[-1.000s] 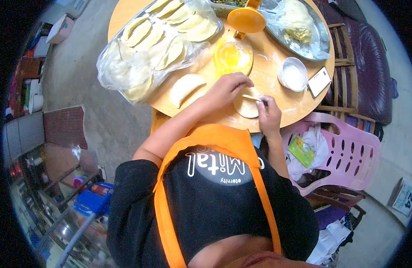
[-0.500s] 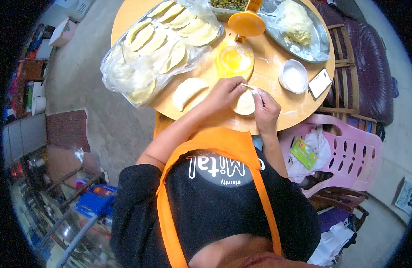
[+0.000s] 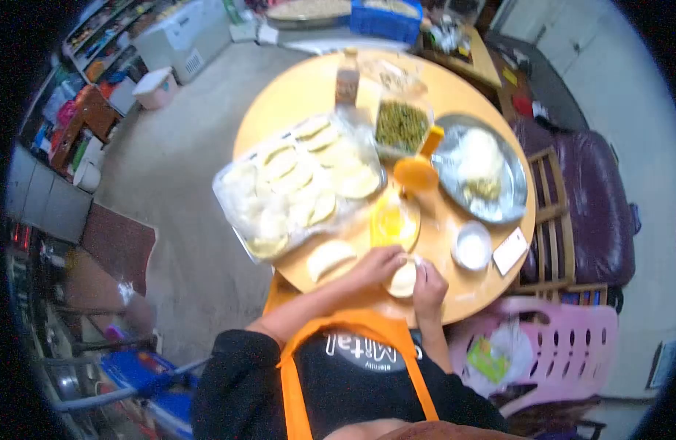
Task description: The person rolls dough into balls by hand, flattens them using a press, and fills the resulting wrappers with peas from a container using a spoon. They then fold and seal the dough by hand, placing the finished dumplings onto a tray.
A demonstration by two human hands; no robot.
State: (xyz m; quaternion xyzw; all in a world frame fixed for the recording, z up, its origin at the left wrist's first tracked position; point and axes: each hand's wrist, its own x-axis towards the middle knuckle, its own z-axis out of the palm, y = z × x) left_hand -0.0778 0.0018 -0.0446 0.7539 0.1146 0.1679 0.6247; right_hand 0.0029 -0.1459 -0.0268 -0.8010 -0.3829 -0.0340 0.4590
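Observation:
My left hand (image 3: 380, 265) and my right hand (image 3: 430, 284) are close together at the table's near edge, fingers pinched. A thin pale strip (image 3: 409, 258) spans between their fingertips; blur hides whether it is a stick or a dough edge. Just below it, between the hands, is a round piece of dough (image 3: 402, 281). A folded half-moon dumpling (image 3: 331, 260) lies to the left. Beyond my hands stands a yellow-orange press (image 3: 395, 221), its round lid (image 3: 416, 174) raised. A bowl of white powder (image 3: 472, 246) is to the right.
On the round table (image 3: 279, 92) are a plastic-covered tray (image 3: 243, 246) of dumplings, a tub of green filling (image 3: 402, 126), an oval metal platter (image 3: 492, 213) with bagged dough, a bottle (image 3: 347, 86) and a phone (image 3: 511, 251). A pink chair (image 3: 565, 352) stands at the right.
The view has tilted up, so the table sits lower in the picture and its far side shows. My hands keep the same pinched hold over the dough.

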